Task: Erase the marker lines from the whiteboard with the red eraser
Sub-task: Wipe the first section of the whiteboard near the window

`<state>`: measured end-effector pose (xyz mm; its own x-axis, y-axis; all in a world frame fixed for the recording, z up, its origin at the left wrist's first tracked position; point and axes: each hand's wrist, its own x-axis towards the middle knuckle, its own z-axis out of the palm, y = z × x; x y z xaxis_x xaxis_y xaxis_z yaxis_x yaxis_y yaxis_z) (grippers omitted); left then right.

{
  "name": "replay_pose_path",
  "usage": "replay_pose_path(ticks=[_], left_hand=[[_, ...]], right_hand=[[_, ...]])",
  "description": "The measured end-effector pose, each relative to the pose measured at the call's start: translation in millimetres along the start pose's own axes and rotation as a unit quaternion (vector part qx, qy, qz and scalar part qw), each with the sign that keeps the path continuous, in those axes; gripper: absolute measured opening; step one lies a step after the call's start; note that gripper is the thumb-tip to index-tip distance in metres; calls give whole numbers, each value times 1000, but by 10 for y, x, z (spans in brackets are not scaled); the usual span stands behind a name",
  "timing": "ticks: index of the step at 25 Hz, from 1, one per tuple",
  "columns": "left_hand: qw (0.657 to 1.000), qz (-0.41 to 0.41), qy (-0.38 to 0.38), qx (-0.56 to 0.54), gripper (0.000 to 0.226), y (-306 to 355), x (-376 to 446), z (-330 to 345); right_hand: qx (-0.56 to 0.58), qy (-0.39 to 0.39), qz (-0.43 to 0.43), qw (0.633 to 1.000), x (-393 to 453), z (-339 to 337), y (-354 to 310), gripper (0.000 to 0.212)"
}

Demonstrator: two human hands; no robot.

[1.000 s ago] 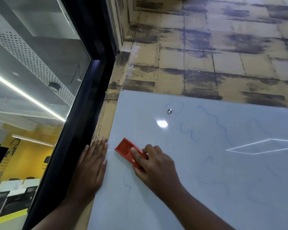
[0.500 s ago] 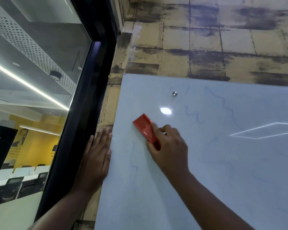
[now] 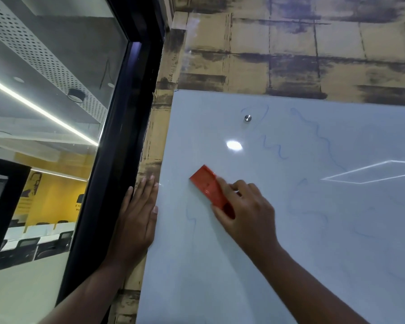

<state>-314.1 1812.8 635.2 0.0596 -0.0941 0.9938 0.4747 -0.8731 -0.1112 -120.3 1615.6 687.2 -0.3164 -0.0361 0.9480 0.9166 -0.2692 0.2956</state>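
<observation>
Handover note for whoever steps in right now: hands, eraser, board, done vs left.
Right hand: grips the red eraser, pressed flat on the whiteboard in its upper left part.
Left hand: open, flat on the wall strip by the board's left edge, thumb touching that edge.
Done: cannot tell how much; the patch around the eraser looks clean.
Left: faint blue marker lines above and right of the eraser near the metal stud, a long squiggle further right, a thin line below left of the eraser, and pale traces lower right.
</observation>
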Motion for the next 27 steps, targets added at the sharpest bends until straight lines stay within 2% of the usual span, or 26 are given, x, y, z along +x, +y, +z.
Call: replay_pose_path(ticks=[5,11,16,18,22,27], left_hand=[[1000,-14,-1,-3,57,23,-84,-5],[999,-26,-20,-7,58,35,-160,-20],[999,-31,-28,-13,58,52,-266,-33],[999,-28,-25,-12,57,59,-261,-38],[1000,-20,-21,-2,56,53,-298,-34],[999,-31,-12,6,55,74,-449,-15]], right_hand=[[30,6,110,993,-126,10,-131,59],[54,-58,-11,997,-522,102,-646,57],[42,-75,-47,995,-516,44,-587,59],[35,-57,-15,998,-401,3,-414,59],[14,-11,117,993,-302,-133,20,60],[35,-10,226,974,-370,-177,-100,63]])
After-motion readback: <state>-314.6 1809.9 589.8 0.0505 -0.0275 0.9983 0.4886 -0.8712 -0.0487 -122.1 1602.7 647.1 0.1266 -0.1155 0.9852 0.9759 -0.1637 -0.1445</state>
